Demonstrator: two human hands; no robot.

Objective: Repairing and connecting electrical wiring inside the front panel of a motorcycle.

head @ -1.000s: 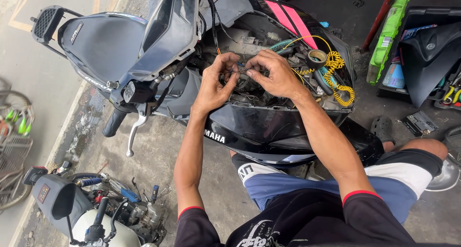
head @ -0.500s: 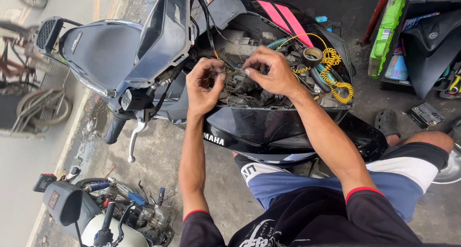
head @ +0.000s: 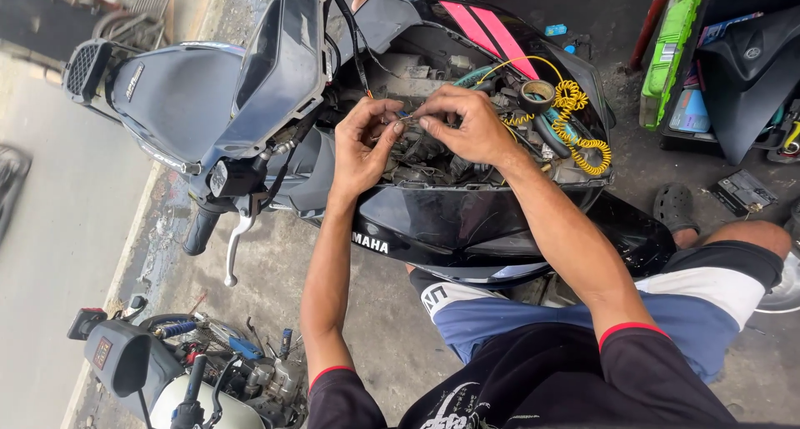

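Observation:
A black scooter [head: 467,220] stands before me with its front cover off, so wiring and parts lie bare inside. My left hand [head: 362,145] and my right hand [head: 471,125] meet over that opening, fingertips pinched together on a thin wire [head: 403,116] between them. A yellow coiled cable [head: 575,120] and a roll of dark tape [head: 537,95] rest on the bare front, just right of my right hand. The scooter's handlebar grip and brake lever [head: 218,233] hang at the left, below its dark seat [head: 175,95].
A second scooter's handlebars and mirror [head: 158,371] stand at the lower left. At the right are a green case [head: 671,54], a black body panel [head: 750,70] and a sandal [head: 673,208] on the concrete floor. My bent knee in blue and white shorts [head: 683,304] fills the lower right.
My view has shifted left and down a little. Both hands stay over the open front, and their fingertips have drawn closer together on the wire.

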